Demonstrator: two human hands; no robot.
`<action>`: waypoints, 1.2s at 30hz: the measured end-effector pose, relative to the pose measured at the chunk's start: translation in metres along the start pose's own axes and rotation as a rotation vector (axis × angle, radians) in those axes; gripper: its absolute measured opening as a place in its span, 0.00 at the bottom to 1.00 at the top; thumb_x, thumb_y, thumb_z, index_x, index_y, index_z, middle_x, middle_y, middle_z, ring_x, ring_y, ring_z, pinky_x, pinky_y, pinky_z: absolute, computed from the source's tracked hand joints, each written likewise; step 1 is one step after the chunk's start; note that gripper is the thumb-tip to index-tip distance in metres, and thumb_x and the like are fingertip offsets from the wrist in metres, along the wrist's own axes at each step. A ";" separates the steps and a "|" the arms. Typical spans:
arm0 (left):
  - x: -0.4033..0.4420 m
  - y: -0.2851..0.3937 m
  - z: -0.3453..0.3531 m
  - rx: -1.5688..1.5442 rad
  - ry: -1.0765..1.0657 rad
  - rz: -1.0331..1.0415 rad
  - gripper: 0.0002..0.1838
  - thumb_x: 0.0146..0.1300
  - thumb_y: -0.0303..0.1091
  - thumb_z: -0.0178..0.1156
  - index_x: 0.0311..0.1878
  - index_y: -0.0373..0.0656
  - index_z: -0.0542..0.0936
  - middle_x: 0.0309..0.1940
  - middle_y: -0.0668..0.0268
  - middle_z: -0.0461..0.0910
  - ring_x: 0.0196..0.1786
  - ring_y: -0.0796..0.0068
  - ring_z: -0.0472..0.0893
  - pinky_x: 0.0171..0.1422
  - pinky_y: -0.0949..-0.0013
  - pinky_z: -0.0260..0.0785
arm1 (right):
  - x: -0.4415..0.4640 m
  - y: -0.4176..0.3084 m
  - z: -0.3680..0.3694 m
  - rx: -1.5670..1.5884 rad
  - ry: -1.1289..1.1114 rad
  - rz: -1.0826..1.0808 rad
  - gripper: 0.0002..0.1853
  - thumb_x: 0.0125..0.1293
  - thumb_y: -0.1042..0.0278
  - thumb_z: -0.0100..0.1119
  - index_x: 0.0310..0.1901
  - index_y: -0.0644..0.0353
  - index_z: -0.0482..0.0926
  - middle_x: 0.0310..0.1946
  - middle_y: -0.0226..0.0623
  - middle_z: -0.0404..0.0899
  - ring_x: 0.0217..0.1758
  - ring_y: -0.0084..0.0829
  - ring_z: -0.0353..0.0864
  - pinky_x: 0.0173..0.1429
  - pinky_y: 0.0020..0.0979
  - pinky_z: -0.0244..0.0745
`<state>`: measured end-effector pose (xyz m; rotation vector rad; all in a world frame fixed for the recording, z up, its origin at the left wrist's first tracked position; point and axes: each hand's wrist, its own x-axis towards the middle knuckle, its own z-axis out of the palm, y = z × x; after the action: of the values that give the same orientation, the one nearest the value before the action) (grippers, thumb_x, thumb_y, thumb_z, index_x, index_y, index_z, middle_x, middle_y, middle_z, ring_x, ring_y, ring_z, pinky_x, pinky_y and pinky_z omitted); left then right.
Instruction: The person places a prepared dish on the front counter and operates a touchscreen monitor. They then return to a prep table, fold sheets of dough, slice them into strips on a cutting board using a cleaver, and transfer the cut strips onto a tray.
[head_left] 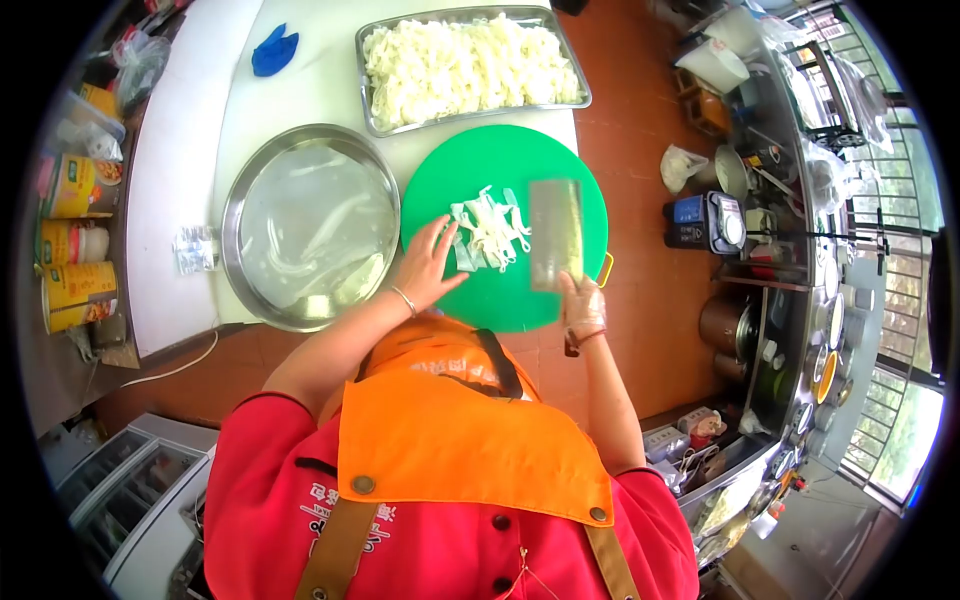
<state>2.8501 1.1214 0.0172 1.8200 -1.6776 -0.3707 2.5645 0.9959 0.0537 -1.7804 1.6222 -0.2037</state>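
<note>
A small heap of pale white strips (490, 232) lies on the round green cutting board (500, 305). At the heap's left edge is my left hand (427, 268), its fingers stretched out and apart, close to or touching the nearest strips. My right hand (582, 308), in what looks like a clear glove, is closed round the handle of a cleaver (556, 235). The wide blade, slightly blurred, stands over the board just right of the strips. I cannot tell whether the blade touches the board.
Left of the board stands a large round metal pan (310, 225). A rectangular metal tray (400, 125) heaped with pale strips sits behind it. A blue cloth or glove (274, 50) lies on the white table (320, 95). Shelves with cans (78, 295) are at left; a digital scale (728, 222) is at right.
</note>
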 end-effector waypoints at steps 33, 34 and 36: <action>0.297 -0.070 -0.016 0.040 0.630 -0.013 0.25 0.62 0.27 0.59 0.64 0.44 0.72 0.69 0.41 0.60 0.71 0.39 0.61 0.75 0.49 0.57 | 0.111 -0.202 -0.009 0.072 0.120 -0.253 0.18 0.70 0.58 0.55 0.36 0.69 0.75 0.23 0.52 0.79 0.20 0.46 0.79 0.30 0.42 0.75; 0.290 -0.073 -0.018 -0.002 0.616 -0.016 0.25 0.62 0.27 0.59 0.64 0.44 0.72 0.69 0.41 0.60 0.71 0.39 0.61 0.75 0.50 0.57 | 0.109 -0.197 -0.017 0.056 0.126 -0.278 0.17 0.70 0.58 0.54 0.34 0.68 0.74 0.21 0.52 0.78 0.18 0.46 0.78 0.28 0.42 0.74; 0.249 -0.084 -0.024 -0.065 0.592 -0.050 0.25 0.62 0.28 0.59 0.64 0.43 0.72 0.69 0.42 0.60 0.71 0.40 0.61 0.75 0.50 0.58 | 0.116 -0.163 -0.016 -0.105 0.175 -0.418 0.16 0.70 0.59 0.52 0.36 0.66 0.75 0.21 0.52 0.77 0.20 0.47 0.79 0.28 0.44 0.74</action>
<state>2.9686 0.8858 0.0352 1.7057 -1.1952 0.0938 2.7112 0.8764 0.1222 -2.2235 1.3778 -0.4850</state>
